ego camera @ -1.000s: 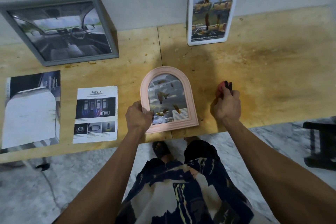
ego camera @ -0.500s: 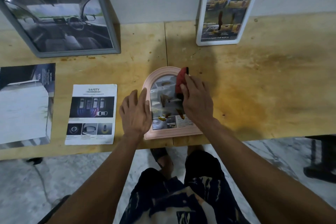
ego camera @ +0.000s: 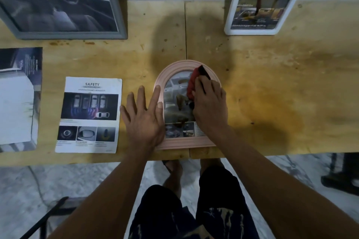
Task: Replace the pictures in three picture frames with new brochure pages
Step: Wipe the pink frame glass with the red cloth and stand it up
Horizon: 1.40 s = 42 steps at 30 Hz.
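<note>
Bare table (ego camera: 281, 87) right of pink frame (ego camera: 174, 144) — safety page (ego camera: 91, 87) crowds left.

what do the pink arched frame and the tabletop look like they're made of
Pink arched frame: probably moulded plastic, matt, judging by its even colour and smooth ridged rim. Tabletop: plywood sheets, unfinished-looking, with visible grain, yellow-brown stains and a seam between panels.

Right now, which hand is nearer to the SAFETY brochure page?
Left. The left hand lies flat just right of the SAFETY page, partly on the pink arched frame. The right hand is farther right, over the frame's glass, holding a red cloth.
</note>
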Tool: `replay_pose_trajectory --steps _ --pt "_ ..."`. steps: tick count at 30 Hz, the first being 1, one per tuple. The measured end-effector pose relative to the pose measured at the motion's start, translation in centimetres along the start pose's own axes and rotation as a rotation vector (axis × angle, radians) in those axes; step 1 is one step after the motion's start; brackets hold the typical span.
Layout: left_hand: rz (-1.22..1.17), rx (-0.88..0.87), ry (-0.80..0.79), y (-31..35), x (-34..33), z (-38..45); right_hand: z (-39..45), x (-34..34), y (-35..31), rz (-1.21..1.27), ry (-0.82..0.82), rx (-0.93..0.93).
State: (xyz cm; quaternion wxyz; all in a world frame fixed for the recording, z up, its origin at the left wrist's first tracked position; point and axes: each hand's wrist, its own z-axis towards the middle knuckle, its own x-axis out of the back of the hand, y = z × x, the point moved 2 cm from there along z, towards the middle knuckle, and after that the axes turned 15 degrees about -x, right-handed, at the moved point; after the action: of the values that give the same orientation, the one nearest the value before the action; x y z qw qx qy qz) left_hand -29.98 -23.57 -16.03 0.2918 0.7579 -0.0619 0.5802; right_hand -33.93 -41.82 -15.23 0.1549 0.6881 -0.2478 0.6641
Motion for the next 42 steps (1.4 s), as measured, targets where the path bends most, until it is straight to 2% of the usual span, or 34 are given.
replay_pose_trajectory --steps 4,7,12,17,26,29,35,37,40,41,42 --pt "0.011 -0.004 0.002 -0.3 -0.4 0.1 0.2 -0.2 -0.8 0.091 0.000 -0.002" --pt "0.014 -0.005 0.007 -0.4 -0.6 0.1 0.8 -0.1 -1.7 0.197 -0.063 0.005" --pt "0.012 -0.017 0.002 -0.4 -0.5 0.1 1.6 -0.2 -2.9 0.246 -0.145 0.138" --pt "0.001 -0.004 0.011 -0.2 -0.3 0.1 1.5 -0.1 -2.9 0.262 -0.156 0.282" --pt "-0.023 0.018 0.055 -0.1 -0.3 0.0 -2.4 0.6 -2.6 0.301 -0.272 0.407" --pt "-0.018 0.017 0.062 -0.2 -0.4 0.1 -3.6 0.9 -2.0 0.249 -0.336 0.466" --pt "-0.015 0.018 0.065 -0.2 -0.5 0.0 -4.3 1.6 -0.9 0.090 -0.333 0.638" --pt "-0.022 0.016 0.061 -0.3 -0.5 0.1 -3.9 2.1 -0.9 0.000 -0.389 0.692" --pt "-0.026 0.014 0.054 -0.3 -0.5 0.0 -2.4 3.0 -0.6 -0.071 -0.421 0.635" --pt "-0.023 0.013 0.053 -0.3 -0.4 0.0 -1.5 3.6 -0.2 0.001 -0.434 0.541" --pt "-0.018 0.014 0.054 -0.3 -0.4 0.0 -0.5 4.3 0.1 0.139 -0.496 0.373"
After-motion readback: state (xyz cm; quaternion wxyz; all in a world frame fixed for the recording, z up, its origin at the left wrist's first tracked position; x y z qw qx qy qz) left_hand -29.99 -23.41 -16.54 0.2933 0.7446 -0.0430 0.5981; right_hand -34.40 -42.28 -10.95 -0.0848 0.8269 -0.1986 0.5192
